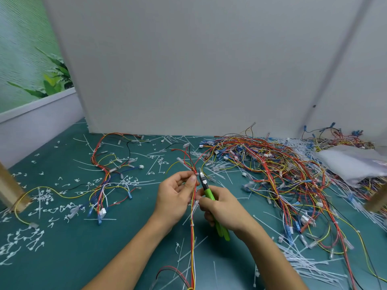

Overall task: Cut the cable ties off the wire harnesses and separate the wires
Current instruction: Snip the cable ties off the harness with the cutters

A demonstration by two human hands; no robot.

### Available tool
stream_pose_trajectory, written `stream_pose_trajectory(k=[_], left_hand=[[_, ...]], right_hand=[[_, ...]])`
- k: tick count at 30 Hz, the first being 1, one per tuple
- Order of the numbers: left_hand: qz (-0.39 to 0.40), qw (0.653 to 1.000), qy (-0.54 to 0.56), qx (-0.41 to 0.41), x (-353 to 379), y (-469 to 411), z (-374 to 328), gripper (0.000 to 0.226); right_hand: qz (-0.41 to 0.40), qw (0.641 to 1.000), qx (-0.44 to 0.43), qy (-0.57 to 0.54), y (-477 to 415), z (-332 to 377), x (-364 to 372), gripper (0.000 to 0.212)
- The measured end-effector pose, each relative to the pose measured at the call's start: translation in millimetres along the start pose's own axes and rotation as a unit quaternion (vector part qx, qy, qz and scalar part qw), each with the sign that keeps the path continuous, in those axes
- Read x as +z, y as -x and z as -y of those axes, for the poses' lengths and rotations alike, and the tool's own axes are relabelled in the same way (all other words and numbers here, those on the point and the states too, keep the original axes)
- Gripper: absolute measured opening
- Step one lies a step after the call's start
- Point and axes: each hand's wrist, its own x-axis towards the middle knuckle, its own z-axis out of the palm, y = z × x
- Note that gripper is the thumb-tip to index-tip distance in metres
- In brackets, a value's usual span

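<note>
A wire harness (193, 237) of red, yellow and white wires runs from the bottom edge up between my hands. My left hand (174, 197) pinches the harness near its top, thumb and fingers curled round the wires. My right hand (219, 208) grips green-handled cutters (209, 193); their open jaws point up beside the wires, just right of my left fingertips. A white cable tie (192, 225) still wraps the harness below my hands.
A big heap of tied harnesses (272, 164) fills the right side of the green mat. Separated wires (106, 178) lie at the left. Cut tie pieces (41, 199) litter the mat. A clear plastic bag (351, 162) sits far right, a white partition (188, 80) behind.
</note>
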Motion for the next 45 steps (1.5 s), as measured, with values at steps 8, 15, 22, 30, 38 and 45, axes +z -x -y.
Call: stream_pose_trajectory(k=[8,15,22,30,38,45], left_hand=[[-0.009,1.0,-0.008,0.015,-1.0,-2.1,3.1,0.007],[-0.02,1.0,-0.006,-0.019,0.3,-2.8,4.3,0.005],[0.001,0.997,-0.001,-0.08,-4.8,-5.0,0.9,0.018],[0.014,0.993,0.047,-0.11,-4.1,-3.0,-6.3,0.017],[0.021,0.987,0.111,-0.119,-2.7,-1.9,-12.7,0.011],[0.038,0.977,0.174,-0.115,-3.0,-1.4,-18.0,0.009]], right_hand=[[0.001,1.0,0.011,0.006,-0.7,-2.2,3.7,0.026],[-0.08,0.996,0.036,-0.015,-6.1,-5.8,1.3,0.021],[-0.24,0.942,0.038,0.232,-12.5,-14.2,-14.4,0.024],[-0.231,0.901,0.024,0.366,-13.6,-22.8,-7.6,0.038],[-0.183,0.852,0.06,0.487,-16.4,-32.8,-1.2,0.04],[-0.175,0.844,0.063,0.503,-17.9,-37.5,1.8,0.043]])
